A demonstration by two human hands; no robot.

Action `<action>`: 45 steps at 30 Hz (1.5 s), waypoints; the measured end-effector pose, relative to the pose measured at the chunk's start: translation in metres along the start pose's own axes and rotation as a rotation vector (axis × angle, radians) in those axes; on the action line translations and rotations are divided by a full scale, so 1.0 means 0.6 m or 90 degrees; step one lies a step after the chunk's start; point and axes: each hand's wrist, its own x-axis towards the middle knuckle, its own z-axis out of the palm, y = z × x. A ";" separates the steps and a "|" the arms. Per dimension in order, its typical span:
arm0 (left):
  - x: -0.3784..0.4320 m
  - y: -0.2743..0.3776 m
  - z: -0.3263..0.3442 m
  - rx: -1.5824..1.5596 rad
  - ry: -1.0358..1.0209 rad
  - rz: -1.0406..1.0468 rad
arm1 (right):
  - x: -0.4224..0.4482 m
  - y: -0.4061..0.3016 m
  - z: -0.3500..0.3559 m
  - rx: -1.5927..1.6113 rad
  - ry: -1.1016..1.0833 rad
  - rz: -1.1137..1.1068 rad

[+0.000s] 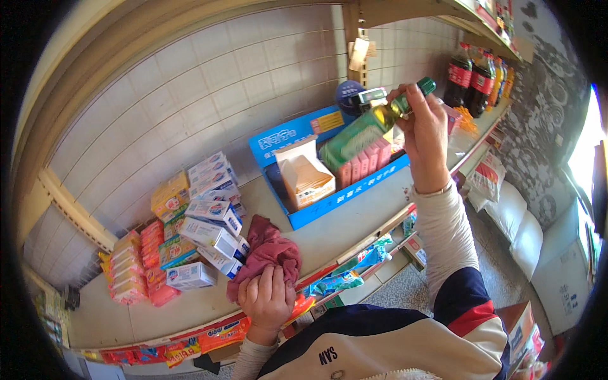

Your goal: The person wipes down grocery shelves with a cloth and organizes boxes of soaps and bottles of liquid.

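Observation:
My right hand (422,123) grips a green bottle (356,137) by its neck, just below the green cap. The bottle is tilted, its base low to the left, above a blue cardboard display box (346,197). Inside that box stand an opened white carton (306,178) and a row of pink packets (363,164), partly hidden by the bottle. On the shelf front, my left hand (267,299) rests with its fingers closed over a crumpled dark red cloth (273,244). Close to the cloth lie several small white and blue boxes (211,232).
Packs of wrapped soap (128,270) and yellow boxes (170,194) stand to the left on the shelf (104,311). Cola bottles (458,78) are at the far right. A shelf upright (357,52) rises behind the display box. White sacks (508,209) sit on the floor to the right.

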 end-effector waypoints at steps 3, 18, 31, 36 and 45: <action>-0.001 -0.002 0.000 -0.011 -0.002 -0.001 | -0.049 -0.002 -0.017 0.122 0.002 0.066; 0.051 0.120 0.012 -0.739 -0.263 -0.073 | -0.302 -0.037 0.049 0.005 0.026 0.169; 0.076 0.177 0.032 -0.809 -0.245 -0.075 | -0.335 0.002 -0.066 -0.013 -0.167 0.284; 0.118 0.253 0.024 -1.129 -0.463 -0.423 | -0.311 -0.007 -0.148 0.026 -0.300 0.280; 0.205 0.433 0.125 -0.683 -0.493 0.022 | -0.255 -0.093 -0.383 0.078 -0.014 0.254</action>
